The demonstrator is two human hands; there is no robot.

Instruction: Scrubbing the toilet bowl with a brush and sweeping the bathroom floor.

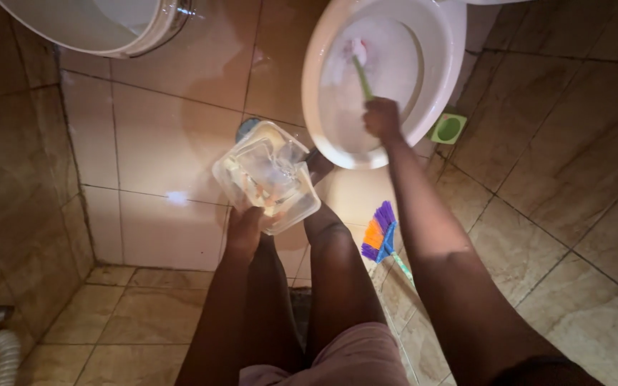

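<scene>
- The floor of glossy beige ceramic tiles (559,164) is seen throughout; a wet sheen is noted, so footing is judged slippery.
- The white ceramic toilet bowl (438,78) is set at upper centre-right, oval, smooth and hard, its rim glazed.
- A second white rounded fixture (94,28) is partly seen at the upper left edge; its kind cannot be told.
- The clear square plastic container (270,175) is held tilted, low before the knees, to the left of the bowl. It is judged light, thin-walled and somewhat flexible, slippery if wet; the rim corner is the sound place for a hold.
- The left hand (244,229) is closed on the near corner of the container, fingers curled about the rim.
- The right hand (382,118) is wrapped tight about the handle of the green-handled toilet brush with a white head (357,61), fingers pressed together. The brush head rests inside the bowl; the handle is judged stiff, light and best gripped near its upper end, as it is.
- A small hand broom with purple and orange bristles (379,236) lies on the floor between the legs and the right arm.
- A small square green holder (447,129) stands just beside the bowl's base.
</scene>
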